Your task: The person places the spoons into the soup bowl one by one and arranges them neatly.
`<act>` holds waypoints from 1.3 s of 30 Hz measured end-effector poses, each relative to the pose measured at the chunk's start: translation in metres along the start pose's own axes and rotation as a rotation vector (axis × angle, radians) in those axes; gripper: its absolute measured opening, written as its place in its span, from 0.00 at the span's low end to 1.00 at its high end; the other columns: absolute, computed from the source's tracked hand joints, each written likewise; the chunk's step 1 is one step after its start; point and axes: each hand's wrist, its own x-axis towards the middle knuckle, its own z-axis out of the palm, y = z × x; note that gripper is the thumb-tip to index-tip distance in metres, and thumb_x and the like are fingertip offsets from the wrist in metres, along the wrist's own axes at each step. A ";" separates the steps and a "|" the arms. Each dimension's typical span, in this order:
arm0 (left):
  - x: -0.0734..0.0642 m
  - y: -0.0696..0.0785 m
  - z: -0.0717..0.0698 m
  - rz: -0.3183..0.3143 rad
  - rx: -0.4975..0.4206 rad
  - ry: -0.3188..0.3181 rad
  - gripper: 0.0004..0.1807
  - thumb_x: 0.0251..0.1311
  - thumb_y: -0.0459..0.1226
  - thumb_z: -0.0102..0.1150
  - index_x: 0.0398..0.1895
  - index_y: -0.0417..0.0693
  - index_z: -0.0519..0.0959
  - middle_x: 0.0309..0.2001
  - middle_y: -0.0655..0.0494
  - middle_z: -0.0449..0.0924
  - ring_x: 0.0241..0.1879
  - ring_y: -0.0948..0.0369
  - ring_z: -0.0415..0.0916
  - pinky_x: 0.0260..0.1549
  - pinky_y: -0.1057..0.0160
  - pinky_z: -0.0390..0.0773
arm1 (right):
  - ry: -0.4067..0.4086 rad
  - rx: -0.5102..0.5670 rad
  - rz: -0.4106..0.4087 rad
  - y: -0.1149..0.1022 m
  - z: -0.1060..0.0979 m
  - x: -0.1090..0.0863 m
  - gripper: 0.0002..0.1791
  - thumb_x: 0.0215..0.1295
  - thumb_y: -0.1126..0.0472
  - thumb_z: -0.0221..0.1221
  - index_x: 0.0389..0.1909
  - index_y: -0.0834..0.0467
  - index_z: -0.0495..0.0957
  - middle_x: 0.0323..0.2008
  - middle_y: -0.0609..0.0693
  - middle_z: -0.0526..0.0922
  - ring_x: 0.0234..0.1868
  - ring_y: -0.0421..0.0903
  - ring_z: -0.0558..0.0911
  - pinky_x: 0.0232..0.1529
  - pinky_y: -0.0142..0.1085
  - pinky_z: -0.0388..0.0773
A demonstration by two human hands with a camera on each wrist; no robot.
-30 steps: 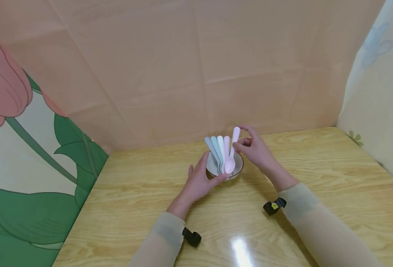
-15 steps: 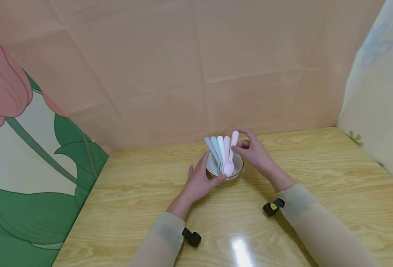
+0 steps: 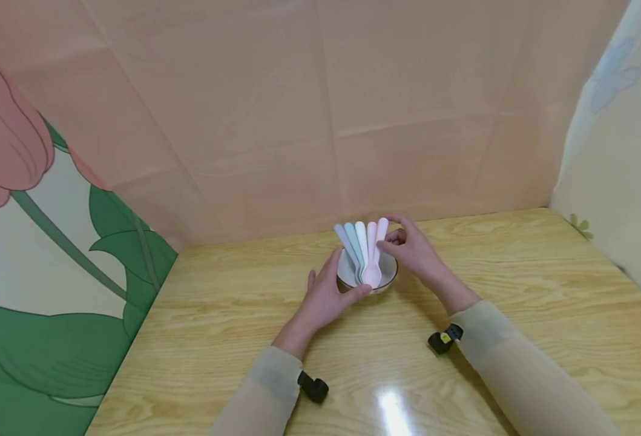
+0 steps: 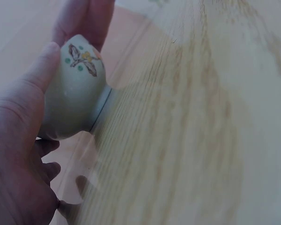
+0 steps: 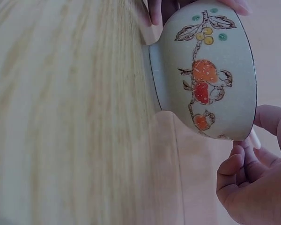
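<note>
A white bowl (image 3: 390, 270) with a dark rim stands on the table. In the right wrist view, the bowl (image 5: 175, 70) shows painted birds and berries. My left hand (image 3: 324, 298) grips its left side, thumb at the near rim, fingers around the far side. Several pastel spoons lean in the bowl, handles up: a grey-blue spoon (image 3: 342, 236), a teal spoon (image 3: 351, 236), a white spoon (image 3: 361, 235) and a pink spoon (image 3: 371, 233). Between thumb and fingers, my right hand (image 3: 415, 251) pinches the handle of the rightmost pale pink spoon (image 3: 382, 229). Their bowl ends overlap near my left thumb.
The wood-grain table (image 3: 211, 339) extends to both sides of the bowl. A pinkish backdrop (image 3: 255, 151) hangs right behind the table's far edge. A flower-print sheet (image 3: 48, 260) stands at the left, a pale sheet (image 3: 620, 181) at the right.
My right hand has lowered the rightmost pale pink spoon into the bowl and moved it slightly left against the others. My left hand has stayed on the bowl.
</note>
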 end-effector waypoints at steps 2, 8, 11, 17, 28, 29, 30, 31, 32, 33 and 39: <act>0.000 0.000 0.000 0.002 0.000 0.002 0.58 0.68 0.67 0.70 0.92 0.62 0.49 0.87 0.60 0.58 0.85 0.55 0.54 0.80 0.27 0.34 | 0.007 -0.009 -0.002 0.001 0.001 0.001 0.38 0.79 0.62 0.67 0.83 0.60 0.62 0.47 0.61 0.85 0.45 0.51 0.78 0.39 0.32 0.77; 0.001 -0.001 0.000 0.003 0.001 0.005 0.58 0.67 0.67 0.70 0.91 0.63 0.50 0.86 0.61 0.58 0.85 0.55 0.54 0.80 0.27 0.35 | 0.012 -0.010 -0.005 0.003 0.002 0.001 0.38 0.77 0.64 0.68 0.82 0.63 0.64 0.48 0.62 0.84 0.47 0.53 0.77 0.39 0.30 0.75; 0.001 0.000 0.000 0.006 -0.001 0.005 0.57 0.68 0.66 0.71 0.91 0.63 0.51 0.86 0.61 0.59 0.85 0.55 0.55 0.80 0.26 0.35 | 0.006 -0.009 0.006 0.003 0.001 0.000 0.38 0.78 0.64 0.68 0.82 0.62 0.63 0.50 0.63 0.83 0.49 0.54 0.76 0.40 0.30 0.75; 0.001 0.001 0.002 0.006 0.004 -0.001 0.57 0.68 0.67 0.69 0.91 0.62 0.50 0.87 0.60 0.58 0.85 0.55 0.54 0.80 0.26 0.36 | 0.001 -0.011 0.011 0.005 -0.001 0.000 0.40 0.78 0.64 0.68 0.83 0.64 0.61 0.50 0.63 0.83 0.49 0.53 0.76 0.40 0.29 0.74; 0.005 0.005 -0.002 -0.007 0.032 -0.038 0.61 0.68 0.69 0.66 0.92 0.59 0.45 0.87 0.52 0.56 0.86 0.52 0.53 0.81 0.29 0.36 | -0.003 -0.056 0.035 0.004 -0.009 -0.002 0.42 0.80 0.59 0.68 0.86 0.61 0.59 0.51 0.63 0.83 0.48 0.53 0.77 0.41 0.31 0.75; 0.005 0.005 -0.003 -0.009 0.031 -0.042 0.61 0.68 0.69 0.67 0.93 0.59 0.45 0.87 0.52 0.56 0.86 0.52 0.53 0.81 0.29 0.36 | -0.002 -0.065 0.034 0.003 -0.010 -0.002 0.42 0.80 0.58 0.67 0.86 0.61 0.58 0.51 0.63 0.84 0.49 0.53 0.77 0.41 0.31 0.75; 0.005 0.005 -0.004 -0.010 0.033 -0.044 0.61 0.69 0.69 0.67 0.93 0.59 0.45 0.87 0.51 0.55 0.86 0.52 0.53 0.81 0.29 0.37 | -0.001 -0.077 0.032 0.003 -0.011 -0.003 0.42 0.80 0.58 0.67 0.86 0.60 0.58 0.52 0.63 0.84 0.49 0.53 0.77 0.41 0.32 0.75; 0.005 0.005 -0.006 -0.011 0.035 -0.045 0.61 0.69 0.68 0.67 0.93 0.59 0.44 0.87 0.51 0.55 0.86 0.51 0.52 0.81 0.29 0.37 | 0.000 -0.087 0.029 0.002 -0.012 -0.003 0.41 0.80 0.58 0.67 0.86 0.60 0.59 0.52 0.62 0.84 0.49 0.54 0.77 0.42 0.33 0.75; 0.005 0.005 -0.007 -0.014 0.038 -0.045 0.62 0.69 0.68 0.68 0.93 0.59 0.44 0.88 0.50 0.54 0.86 0.51 0.52 0.81 0.29 0.37 | 0.003 -0.106 0.026 0.001 -0.013 -0.003 0.41 0.81 0.57 0.67 0.86 0.60 0.59 0.53 0.62 0.85 0.50 0.54 0.77 0.43 0.34 0.76; 0.005 0.005 -0.008 -0.013 0.042 -0.042 0.62 0.69 0.67 0.68 0.93 0.59 0.44 0.88 0.50 0.54 0.86 0.52 0.51 0.81 0.30 0.38 | 0.007 -0.124 0.021 0.001 -0.013 -0.004 0.41 0.81 0.56 0.66 0.86 0.60 0.59 0.53 0.62 0.85 0.51 0.54 0.78 0.44 0.36 0.76; 0.003 0.005 -0.019 0.004 0.144 0.006 0.61 0.69 0.68 0.67 0.92 0.55 0.46 0.88 0.51 0.53 0.87 0.51 0.50 0.81 0.29 0.40 | 0.029 -0.301 -0.049 -0.004 -0.017 -0.008 0.38 0.82 0.54 0.65 0.84 0.62 0.63 0.58 0.64 0.85 0.58 0.61 0.81 0.55 0.54 0.80</act>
